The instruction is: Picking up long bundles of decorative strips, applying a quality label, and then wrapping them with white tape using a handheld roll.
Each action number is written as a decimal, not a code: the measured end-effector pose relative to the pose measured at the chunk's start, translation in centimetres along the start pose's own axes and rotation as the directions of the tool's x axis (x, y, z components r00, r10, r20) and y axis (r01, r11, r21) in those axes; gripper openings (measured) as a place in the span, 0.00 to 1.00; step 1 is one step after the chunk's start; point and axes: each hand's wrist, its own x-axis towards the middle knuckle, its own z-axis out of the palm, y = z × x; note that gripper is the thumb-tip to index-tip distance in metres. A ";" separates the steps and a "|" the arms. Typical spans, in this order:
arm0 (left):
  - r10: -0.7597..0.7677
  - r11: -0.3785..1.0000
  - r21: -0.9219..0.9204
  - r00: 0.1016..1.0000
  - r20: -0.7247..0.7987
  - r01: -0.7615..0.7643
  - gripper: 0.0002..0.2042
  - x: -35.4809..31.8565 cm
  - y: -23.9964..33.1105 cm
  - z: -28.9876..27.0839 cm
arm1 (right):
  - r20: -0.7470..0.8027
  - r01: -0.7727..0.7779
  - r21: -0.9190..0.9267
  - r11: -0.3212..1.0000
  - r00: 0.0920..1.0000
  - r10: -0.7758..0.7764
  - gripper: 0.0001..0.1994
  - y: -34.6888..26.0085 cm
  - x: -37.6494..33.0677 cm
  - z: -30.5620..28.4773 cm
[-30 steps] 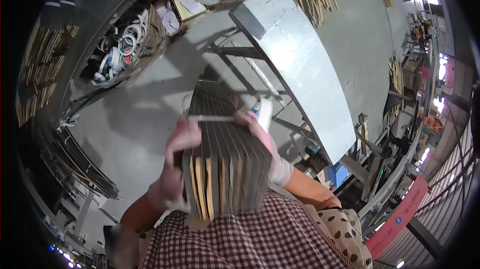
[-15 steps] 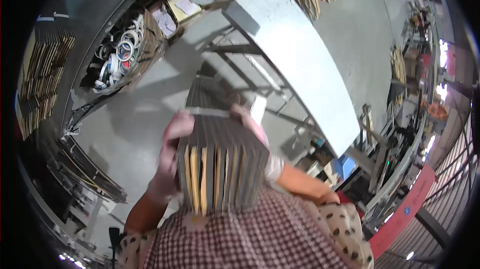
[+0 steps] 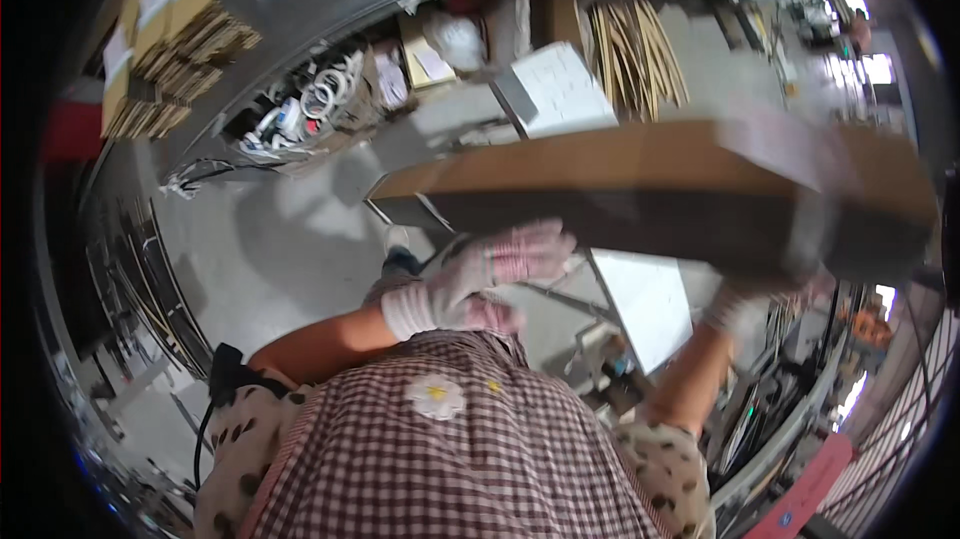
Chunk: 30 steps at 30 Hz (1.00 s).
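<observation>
A long bundle of boards (image 3: pixel 600 214), brown on its upper face and dark grey along its near side, hangs crosswise in front of me above the floor. Pale bands wrap it close to both ends, and its right end is smeared by motion. My right hand (image 3: pixel 770 299), gloved and blurred, grips the bundle from below near that end. By the near lower edge of the bundle is my left hand (image 3: pixel 490 274), in a whitish-pink glove, fingers stretched out and thumb apart. Whether its fingertips touch the boards I cannot tell.
A white-topped table (image 3: pixel 645 304) stands partly behind the bundle. Tape rolls (image 3: pixel 320 99) fill a bin at the upper left. Stacked brown boards (image 3: pixel 190 44) lie at the far left, and long strips (image 3: pixel 635 59) lean at the back. Dark panels (image 3: pixel 150 279) stand at left.
The bundle, earlier held end-on against my apron by both hands, has swung crosswise and to the right. My left hand has come off its side; my right hand has moved out to the right.
</observation>
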 end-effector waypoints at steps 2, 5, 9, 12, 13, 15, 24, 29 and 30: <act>-0.563 0.744 -0.400 0.825 0.055 0.535 0.47 -7.0 -11.3 3.2 | -0.264 0.347 -0.005 0.938 0.904 -0.336 0.33 -10.3 2.3 -5.5; -0.428 0.217 -0.964 0.873 -0.234 -0.152 0.58 -6.7 -16.6 1.5 | -0.427 0.478 -0.425 0.769 0.644 -0.635 0.33 -17.9 2.3 -13.9; -0.578 0.387 -0.763 0.508 -0.638 -0.518 0.47 3.9 -12.9 -5.7 | -0.448 0.371 -0.670 0.643 0.489 -0.748 0.33 -17.4 0.1 -17.0; -0.534 0.555 -0.656 0.385 -0.753 -0.512 0.44 8.3 -13.5 -12.3 | -0.386 0.362 -0.754 0.549 0.432 -0.815 0.33 -13.7 -1.5 -13.6; -0.493 0.547 -0.625 0.390 -0.778 -0.557 0.43 9.8 -12.8 -14.6 | -0.357 0.372 -0.773 0.514 0.414 -0.837 0.33 -12.3 -2.3 -11.8; -0.440 0.545 -0.591 0.396 -0.806 -0.595 0.42 12.1 -10.2 -17.8 | -0.285 0.419 -0.783 0.459 0.414 -0.865 0.34 -8.9 -3.7 -7.3; -0.091 0.761 -0.503 0.700 -0.708 -0.410 0.33 7.5 -7.2 -23.6 | 0.472 -0.065 -0.475 0.878 0.823 0.316 0.36 15.1 -6.9 21.7; -0.493 0.378 -0.699 0.507 -0.707 -0.607 0.36 -1.2 -10.4 -29.7 | 0.357 -0.349 -0.179 0.920 0.848 0.391 0.20 19.5 -1.3 17.9; -0.499 0.392 -0.565 0.348 -0.794 -0.726 0.34 -1.8 -11.5 -32.1 | 0.291 -0.286 -0.299 0.910 0.881 0.372 0.16 19.6 0.3 15.5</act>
